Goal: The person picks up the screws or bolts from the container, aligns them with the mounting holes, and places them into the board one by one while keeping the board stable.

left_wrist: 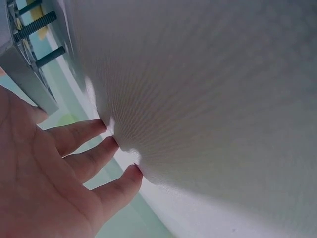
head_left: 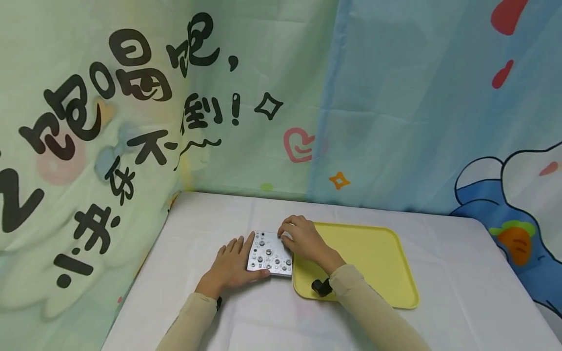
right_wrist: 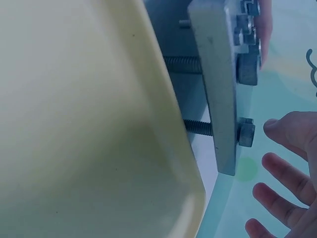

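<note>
A silvery metal plate (head_left: pixel 268 258) set with several bolts sits at the middle of the white table. Threaded bolt shanks (left_wrist: pixel 37 26) stick out beneath it in the left wrist view. My left hand (head_left: pixel 230 265) lies along its left side, thumb by the near edge and fingers straight, with fingertips touching the tablecloth. Over the plate's far right corner is my right hand (head_left: pixel 305 239), fingers loosely bent. In the right wrist view its thumb stands just off a bolt head (right_wrist: pixel 246 135), and nothing shows between the fingers.
A yellow tray (head_left: pixel 364 253) lies right beside the plate, under my right forearm. A black wrist device (head_left: pixel 322 287) overlaps its near rim. Printed fabric hangings (head_left: pixel 395 122) stand along the back and left of the white-covered table (head_left: pixel 452 273).
</note>
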Demonstrator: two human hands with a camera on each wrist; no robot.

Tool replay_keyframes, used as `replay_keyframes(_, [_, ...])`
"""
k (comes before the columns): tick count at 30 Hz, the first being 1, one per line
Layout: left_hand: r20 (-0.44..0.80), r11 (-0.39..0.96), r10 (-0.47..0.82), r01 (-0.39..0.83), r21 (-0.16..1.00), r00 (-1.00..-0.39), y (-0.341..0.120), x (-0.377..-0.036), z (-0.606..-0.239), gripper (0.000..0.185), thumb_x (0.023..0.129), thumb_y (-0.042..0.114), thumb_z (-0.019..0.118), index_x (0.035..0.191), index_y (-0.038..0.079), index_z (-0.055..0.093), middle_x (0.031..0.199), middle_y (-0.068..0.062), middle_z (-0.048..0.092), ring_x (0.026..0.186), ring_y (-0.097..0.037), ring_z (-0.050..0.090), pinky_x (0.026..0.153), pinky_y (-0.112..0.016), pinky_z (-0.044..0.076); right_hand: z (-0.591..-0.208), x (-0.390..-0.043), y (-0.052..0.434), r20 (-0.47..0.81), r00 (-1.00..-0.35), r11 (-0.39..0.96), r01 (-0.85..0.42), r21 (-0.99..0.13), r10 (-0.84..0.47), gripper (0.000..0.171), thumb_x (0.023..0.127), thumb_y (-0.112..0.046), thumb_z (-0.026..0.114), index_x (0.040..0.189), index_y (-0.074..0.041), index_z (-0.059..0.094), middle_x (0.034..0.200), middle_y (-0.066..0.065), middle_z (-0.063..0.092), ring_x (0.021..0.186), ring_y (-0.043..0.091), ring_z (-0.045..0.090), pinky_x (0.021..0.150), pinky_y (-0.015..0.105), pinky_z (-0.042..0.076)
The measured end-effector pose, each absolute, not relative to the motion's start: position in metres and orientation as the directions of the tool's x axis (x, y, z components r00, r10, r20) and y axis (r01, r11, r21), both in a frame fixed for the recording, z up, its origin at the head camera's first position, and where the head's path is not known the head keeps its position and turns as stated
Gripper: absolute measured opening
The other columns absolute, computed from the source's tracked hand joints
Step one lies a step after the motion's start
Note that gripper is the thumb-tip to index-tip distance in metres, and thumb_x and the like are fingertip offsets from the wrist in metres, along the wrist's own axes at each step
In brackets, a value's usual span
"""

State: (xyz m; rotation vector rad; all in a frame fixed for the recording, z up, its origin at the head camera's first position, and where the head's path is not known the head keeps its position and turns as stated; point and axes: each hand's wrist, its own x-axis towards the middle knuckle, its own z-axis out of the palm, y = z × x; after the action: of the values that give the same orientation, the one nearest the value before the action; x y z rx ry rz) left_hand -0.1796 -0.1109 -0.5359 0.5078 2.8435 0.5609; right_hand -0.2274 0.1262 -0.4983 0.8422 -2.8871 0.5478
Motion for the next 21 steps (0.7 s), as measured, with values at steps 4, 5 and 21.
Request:
replay_keyframes(4, [-0.125, 0.871, 0.363, 0.289, 0.398, -0.923, -0.111, -0.182, -0.536, 0.114, 0.08, 0.084, 0.052, 0.162, 0.013, 0.016, 0.155, -0.025, 0.033, 0.143, -0.043, 0.029, 0.112, -0.059, 0.027, -0.497, -0.226, 0.126, 0.193, -0.849, 0.786, -0.529, -0.32, -0.493, 0.005, 0.095, -0.015, 0.071, 0.098, -0.016, 0.074, 0.118, 0.008, 0.062, 0.113, 0.031, 0.055, 0.095, 0.051, 0.044])
replay_keyframes(5, [-0.124, 0.872, 0.363, 0.289, 0.395, -0.924, -0.111, -0.183, -0.536, 0.114, 0.08, 0.083, 0.053, 0.162, 0.013, 0.016, 0.155, -0.025, 0.033, 0.143, -0.043, 0.029, 0.112, -0.059, 0.027, -0.497, -0.226, 0.127, 0.2, -0.847, 0.785, -0.531, -0.32, -0.492, 0.005, 0.094, -0.015, 0.071, 0.098, -0.016, 0.074, 0.118, 0.008, 0.063, 0.112, 0.031, 0.056, 0.095, 0.051, 0.045])
replay_keyframes(21, [-0.024, 0.854, 0.382, 0.343, 0.392, -0.924, -0.121, -0.183, -0.533, 0.108, 0.084, 0.078, 0.055, 0.157, 0.003, 0.029, 0.151, -0.023, 0.041, 0.138, -0.041, 0.038, 0.11, -0.054, 0.034, -0.492, -0.197, 0.159, 0.334, -0.841, 0.793, -0.524, -0.31, -0.425, 0.013, 0.089, -0.01, 0.076, 0.101, -0.01, 0.072, 0.11, 0.008, 0.066, 0.105, 0.033, 0.06, 0.086, 0.053, 0.049])
